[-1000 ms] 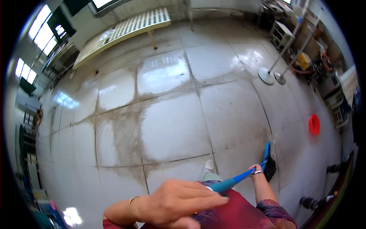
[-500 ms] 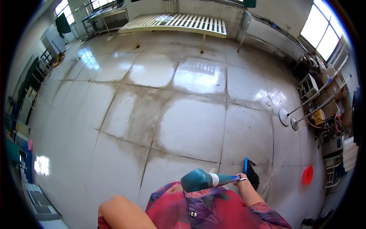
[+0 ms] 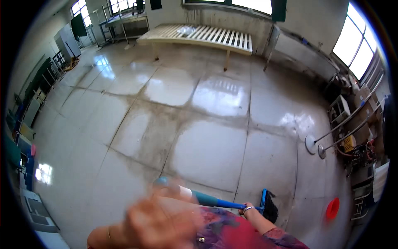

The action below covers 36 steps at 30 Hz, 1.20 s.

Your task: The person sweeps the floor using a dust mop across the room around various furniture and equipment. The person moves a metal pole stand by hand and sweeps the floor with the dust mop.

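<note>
A broom is held across in front of me. Its handle (image 3: pixel 207 199) is blue and teal with a white band, and its rounded teal end points left. At the other end a blue head with black bristles (image 3: pixel 270 207) hangs near the floor; whether it touches I cannot tell. My right hand (image 3: pixel 247 207), a bracelet at its wrist, is closed around the blue part of the handle, close to the head. Smeared by motion, my left hand (image 3: pixel 159 222) is raised before the teal end and partly covers it. Its fingers are too blurred to read.
A red basin (image 3: pixel 332 208) rests on the floor at the right. Two poles with round bases (image 3: pixel 311 144) lean there beside boxes and cables. Against the far wall stand a slatted bed frame (image 3: pixel 199 35) and a metal trough (image 3: pixel 304 47). Brown dirt marks the tiled floor (image 3: pixel 209 145).
My left hand has risen into view beside the handle's teal end. The broom has shifted left and tilted, with my right hand still around it. The view has tipped upward a little.
</note>
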{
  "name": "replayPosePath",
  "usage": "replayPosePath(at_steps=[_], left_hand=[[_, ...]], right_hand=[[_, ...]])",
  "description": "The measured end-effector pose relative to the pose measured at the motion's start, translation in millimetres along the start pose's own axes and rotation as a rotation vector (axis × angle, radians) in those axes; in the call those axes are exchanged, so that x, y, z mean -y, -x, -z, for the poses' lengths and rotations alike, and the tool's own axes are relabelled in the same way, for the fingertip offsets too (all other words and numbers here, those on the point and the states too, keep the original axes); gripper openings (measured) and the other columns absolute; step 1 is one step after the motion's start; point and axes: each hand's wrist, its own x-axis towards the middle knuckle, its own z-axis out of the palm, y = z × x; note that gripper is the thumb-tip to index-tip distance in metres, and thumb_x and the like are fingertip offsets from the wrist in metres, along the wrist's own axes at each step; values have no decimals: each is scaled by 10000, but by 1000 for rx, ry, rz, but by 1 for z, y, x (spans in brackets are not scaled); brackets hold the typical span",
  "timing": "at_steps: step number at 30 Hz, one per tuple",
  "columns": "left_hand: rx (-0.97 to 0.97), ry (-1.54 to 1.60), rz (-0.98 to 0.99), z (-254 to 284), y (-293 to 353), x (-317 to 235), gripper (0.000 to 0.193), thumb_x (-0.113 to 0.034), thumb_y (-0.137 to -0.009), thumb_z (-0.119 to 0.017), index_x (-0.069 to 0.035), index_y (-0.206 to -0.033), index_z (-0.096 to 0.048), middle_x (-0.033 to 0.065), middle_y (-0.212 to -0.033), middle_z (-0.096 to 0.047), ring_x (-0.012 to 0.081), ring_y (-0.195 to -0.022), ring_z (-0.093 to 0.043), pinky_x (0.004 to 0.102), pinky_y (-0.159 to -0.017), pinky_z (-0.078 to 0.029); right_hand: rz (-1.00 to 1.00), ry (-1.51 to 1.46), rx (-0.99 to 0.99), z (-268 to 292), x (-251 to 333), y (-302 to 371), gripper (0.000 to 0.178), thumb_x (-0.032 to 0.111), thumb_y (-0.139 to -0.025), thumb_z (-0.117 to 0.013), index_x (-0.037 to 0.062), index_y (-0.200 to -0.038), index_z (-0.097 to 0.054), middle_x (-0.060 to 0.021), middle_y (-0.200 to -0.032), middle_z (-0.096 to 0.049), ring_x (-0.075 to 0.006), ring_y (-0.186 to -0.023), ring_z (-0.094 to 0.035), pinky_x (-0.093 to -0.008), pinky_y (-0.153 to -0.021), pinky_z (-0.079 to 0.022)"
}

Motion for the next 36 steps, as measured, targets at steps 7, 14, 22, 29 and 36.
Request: replayPosePath(at_steps=[7, 14, 22, 29, 36], left_hand=[[361, 242, 635, -22, -7, 59, 123, -113, -604, -608, -9, -639, -551, 98, -551, -524, 222, -475, -499, 264, -442, -388], [3, -412, 911, 23, -6, 10, 44, -58, -589, -524, -16, -584, -514, 78, -504, -485, 203, -444, -443, 299, -472, -327], [47, -451, 1350, 8, 18, -111, 298, -222, -778, -452, 52, -866, -527, 122, -637, -539, 197, -490, -509, 261, -455, -399], [-113, 191, 1843, -138, 55, -92, 123, -85, -687, -494, 6, -770, -496, 93, -741, -511, 134, -706, -483, 265, -641, -397], [-392, 752, 2199, -182, 66, -9, 210, -96, -752, -471, 38, -914, -481, 91, -816, -532, 127, -735, -510, 238, -665, -418]], right_hand=[[-65, 159, -152, -34, -4, 21, 176, 112, -702, -426, 105, -556, -328, 5, -487, -386, -114, -392, -400, -238, -396, -380], [-107, 398, 68, -134, -50, 32, 97, 113, -696, -381, 110, -609, -339, -12, -478, -367, -143, -403, -376, -275, -391, -338], [-37, 834, 489, -272, -96, 112, 134, 152, -702, -446, 85, -648, -343, -46, -479, -403, -170, -392, -388, -298, -390, -372], [208, 1230, 818, -254, -185, 109, 215, 19, -650, -478, -1, -818, -345, -116, -492, -455, -224, -389, -493, -315, -321, -403], [17, 1478, 706, -291, -191, 105, 190, -7, -674, -485, 17, -823, -369, -108, -652, -462, -233, -553, -525, -403, -467, -468]])
